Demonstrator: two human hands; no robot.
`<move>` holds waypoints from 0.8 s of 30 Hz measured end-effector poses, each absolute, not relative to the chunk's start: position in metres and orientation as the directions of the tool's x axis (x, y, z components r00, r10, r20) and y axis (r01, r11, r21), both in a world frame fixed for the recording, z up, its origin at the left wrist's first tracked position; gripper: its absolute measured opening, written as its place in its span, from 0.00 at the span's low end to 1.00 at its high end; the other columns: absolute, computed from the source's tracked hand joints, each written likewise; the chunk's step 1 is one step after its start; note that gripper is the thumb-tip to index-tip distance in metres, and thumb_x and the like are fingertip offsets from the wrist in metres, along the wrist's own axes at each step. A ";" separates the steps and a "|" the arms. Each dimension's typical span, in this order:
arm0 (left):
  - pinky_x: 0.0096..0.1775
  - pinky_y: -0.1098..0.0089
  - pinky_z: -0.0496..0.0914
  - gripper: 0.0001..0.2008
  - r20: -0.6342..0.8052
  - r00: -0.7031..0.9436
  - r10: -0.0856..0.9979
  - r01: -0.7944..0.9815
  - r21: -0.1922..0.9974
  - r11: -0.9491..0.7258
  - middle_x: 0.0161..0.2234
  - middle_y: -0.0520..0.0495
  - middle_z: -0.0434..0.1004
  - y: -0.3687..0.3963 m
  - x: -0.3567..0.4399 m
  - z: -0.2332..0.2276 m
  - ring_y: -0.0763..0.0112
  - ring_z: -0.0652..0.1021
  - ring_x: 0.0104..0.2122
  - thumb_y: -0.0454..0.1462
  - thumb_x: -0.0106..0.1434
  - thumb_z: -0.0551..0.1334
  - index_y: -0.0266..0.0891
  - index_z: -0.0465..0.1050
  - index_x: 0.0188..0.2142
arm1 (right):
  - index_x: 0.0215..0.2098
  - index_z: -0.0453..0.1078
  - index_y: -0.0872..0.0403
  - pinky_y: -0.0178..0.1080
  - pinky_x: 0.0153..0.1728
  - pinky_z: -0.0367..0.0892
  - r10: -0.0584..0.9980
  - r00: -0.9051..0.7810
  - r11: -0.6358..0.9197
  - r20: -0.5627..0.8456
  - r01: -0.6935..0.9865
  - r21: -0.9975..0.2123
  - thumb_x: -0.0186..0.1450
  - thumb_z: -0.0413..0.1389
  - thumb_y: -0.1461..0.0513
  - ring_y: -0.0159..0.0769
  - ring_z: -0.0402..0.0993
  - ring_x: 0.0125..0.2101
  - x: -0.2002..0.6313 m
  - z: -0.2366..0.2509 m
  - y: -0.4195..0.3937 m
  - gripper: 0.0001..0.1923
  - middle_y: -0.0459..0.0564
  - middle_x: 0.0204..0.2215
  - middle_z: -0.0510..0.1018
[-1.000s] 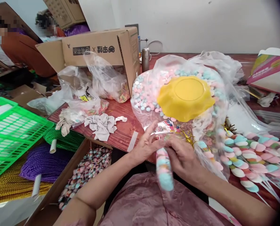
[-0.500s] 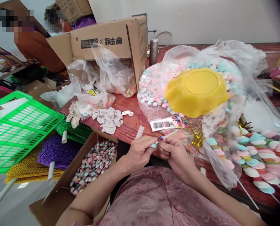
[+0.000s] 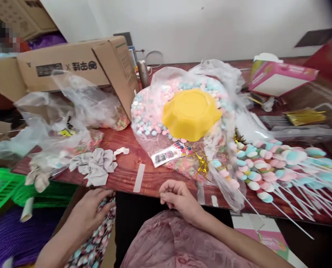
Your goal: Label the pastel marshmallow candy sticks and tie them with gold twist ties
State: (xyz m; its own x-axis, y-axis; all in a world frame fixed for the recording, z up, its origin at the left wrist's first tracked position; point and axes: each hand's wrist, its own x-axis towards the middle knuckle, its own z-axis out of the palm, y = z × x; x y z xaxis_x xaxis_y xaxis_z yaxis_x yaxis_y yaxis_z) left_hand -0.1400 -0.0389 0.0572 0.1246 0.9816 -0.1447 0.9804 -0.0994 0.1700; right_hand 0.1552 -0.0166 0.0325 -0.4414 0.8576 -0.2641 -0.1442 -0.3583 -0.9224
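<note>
The left hand (image 3: 86,216) reaches into the box of wrapped sweets (image 3: 94,242) below the counter (image 3: 126,176); whether its grip has closed is unclear. The right hand (image 3: 179,199), loosely curled, holds nothing visible. A careless grab could scatter sweets.

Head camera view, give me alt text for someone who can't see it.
The left hand reaches into a cardboard box of wrapped candies below a red wooden table; the right hand, loosely curled, hovers at the table's edge near pastel marshmallow skewers.
</note>
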 end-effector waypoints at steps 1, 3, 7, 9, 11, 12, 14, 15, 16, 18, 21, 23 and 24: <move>0.49 0.63 0.73 0.15 -0.067 0.258 0.964 0.937 0.262 -0.232 0.45 0.42 0.79 -0.020 -0.114 0.059 0.60 0.78 0.46 0.42 0.63 0.57 0.42 0.77 0.46 | 0.27 0.65 0.51 0.33 0.19 0.53 0.866 -0.443 -0.306 -0.231 -0.105 -0.946 0.58 0.54 0.56 0.27 0.57 0.16 0.156 0.036 -0.017 0.07 0.41 0.18 0.71; 0.50 0.62 0.71 0.15 0.058 0.431 0.900 0.863 0.263 -0.430 0.46 0.41 0.78 0.020 -0.051 0.064 0.60 0.76 0.47 0.38 0.66 0.55 0.40 0.75 0.48 | 0.26 0.66 0.50 0.35 0.22 0.59 0.879 -0.455 -0.165 -0.143 -0.009 -0.986 0.59 0.53 0.59 0.30 0.62 0.19 0.161 0.047 -0.019 0.05 0.42 0.19 0.72; 0.45 0.58 0.71 0.11 -0.015 0.547 0.837 0.837 0.028 -0.546 0.43 0.35 0.76 0.076 0.053 0.069 0.52 0.75 0.45 0.31 0.63 0.56 0.32 0.75 0.42 | 0.29 0.73 0.49 0.40 0.36 0.65 0.926 -0.365 0.217 0.100 0.294 -0.931 0.63 0.54 0.63 0.36 0.70 0.30 0.205 0.072 -0.020 0.07 0.46 0.27 0.76; 0.40 0.60 0.70 0.12 -0.060 0.567 0.822 0.822 -0.020 -0.569 0.41 0.33 0.76 0.087 0.072 0.062 0.52 0.76 0.42 0.28 0.63 0.53 0.31 0.76 0.38 | 0.34 0.74 0.49 0.42 0.38 0.65 0.949 -0.236 0.301 0.211 0.467 -0.832 0.66 0.51 0.64 0.39 0.71 0.33 0.247 0.079 -0.022 0.09 0.49 0.30 0.77; 0.36 0.62 0.68 0.14 -0.063 0.572 0.818 0.818 -0.035 -0.574 0.38 0.34 0.76 0.090 0.073 0.052 0.52 0.76 0.40 0.25 0.62 0.51 0.31 0.76 0.37 | 0.38 0.73 0.51 0.43 0.38 0.66 0.947 -0.068 0.293 0.314 0.589 -0.753 0.67 0.51 0.64 0.40 0.73 0.35 0.295 0.081 -0.026 0.09 0.51 0.33 0.79; 0.34 0.63 0.67 0.15 -0.052 0.571 0.820 0.819 -0.038 -0.573 0.37 0.34 0.76 0.090 0.070 0.048 0.53 0.76 0.39 0.24 0.62 0.51 0.31 0.76 0.37 | 0.38 0.73 0.51 0.41 0.37 0.67 0.898 0.025 0.285 0.439 0.727 -0.625 0.67 0.53 0.64 0.38 0.75 0.33 0.317 0.080 -0.030 0.07 0.50 0.32 0.79; 0.33 0.64 0.66 0.15 -0.016 0.576 0.817 0.817 -0.032 -0.576 0.35 0.35 0.76 0.090 0.062 0.040 0.55 0.76 0.37 0.23 0.61 0.51 0.31 0.76 0.36 | 0.36 0.73 0.51 0.38 0.34 0.69 0.827 0.094 0.198 0.555 0.874 -0.443 0.67 0.55 0.64 0.35 0.76 0.30 0.354 0.076 -0.039 0.05 0.48 0.31 0.80; 0.33 0.65 0.66 0.15 0.011 0.582 0.813 0.813 -0.026 -0.582 0.34 0.37 0.76 0.091 0.057 0.037 0.57 0.76 0.36 0.23 0.60 0.51 0.32 0.76 0.35 | 0.36 0.73 0.51 0.37 0.34 0.69 0.815 0.115 0.141 0.568 0.911 -0.386 0.67 0.55 0.63 0.35 0.77 0.30 0.366 0.073 -0.044 0.04 0.48 0.31 0.80; 0.33 0.65 0.65 0.15 0.046 0.591 0.805 0.807 -0.021 -0.591 0.34 0.38 0.77 0.091 0.052 0.034 0.58 0.76 0.35 0.23 0.61 0.52 0.33 0.76 0.34 | 0.37 0.72 0.51 0.37 0.34 0.69 0.828 0.104 0.107 0.550 0.935 -0.339 0.67 0.54 0.62 0.35 0.77 0.30 0.374 0.069 -0.049 0.05 0.48 0.31 0.80; 0.33 0.66 0.65 0.14 0.125 0.605 0.787 0.794 -0.021 -0.607 0.31 0.40 0.77 0.093 0.044 0.029 0.61 0.76 0.32 0.26 0.63 0.53 0.34 0.76 0.32 | 0.38 0.73 0.51 0.37 0.32 0.69 0.903 0.045 0.076 0.427 0.962 -0.262 0.69 0.53 0.59 0.36 0.78 0.30 0.377 0.061 -0.059 0.07 0.47 0.32 0.80; 0.32 0.66 0.64 0.15 0.213 0.599 0.771 0.792 -0.019 -0.610 0.29 0.42 0.76 0.092 0.035 0.023 0.64 0.75 0.30 0.31 0.67 0.53 0.36 0.76 0.28 | 0.41 0.73 0.50 0.38 0.28 0.67 0.978 -0.040 0.076 0.204 0.982 -0.171 0.70 0.50 0.58 0.37 0.77 0.30 0.366 0.046 -0.069 0.10 0.48 0.32 0.80; 0.33 0.66 0.64 0.14 0.230 0.578 0.783 0.802 0.016 -0.597 0.30 0.43 0.77 0.089 0.033 0.023 0.64 0.75 0.30 0.34 0.68 0.54 0.37 0.76 0.30 | 0.45 0.72 0.50 0.38 0.26 0.67 0.985 -0.034 0.057 0.168 0.990 -0.133 0.69 0.48 0.59 0.39 0.78 0.30 0.359 0.035 -0.073 0.12 0.49 0.34 0.81; 0.33 0.67 0.65 0.14 0.222 0.568 0.793 0.807 0.038 -0.589 0.32 0.43 0.77 0.087 0.033 0.024 0.64 0.75 0.31 0.35 0.69 0.54 0.37 0.77 0.32 | 0.47 0.71 0.51 0.38 0.26 0.68 0.984 -0.023 0.045 0.176 0.991 -0.124 0.69 0.48 0.60 0.39 0.79 0.30 0.357 0.030 -0.074 0.13 0.50 0.35 0.81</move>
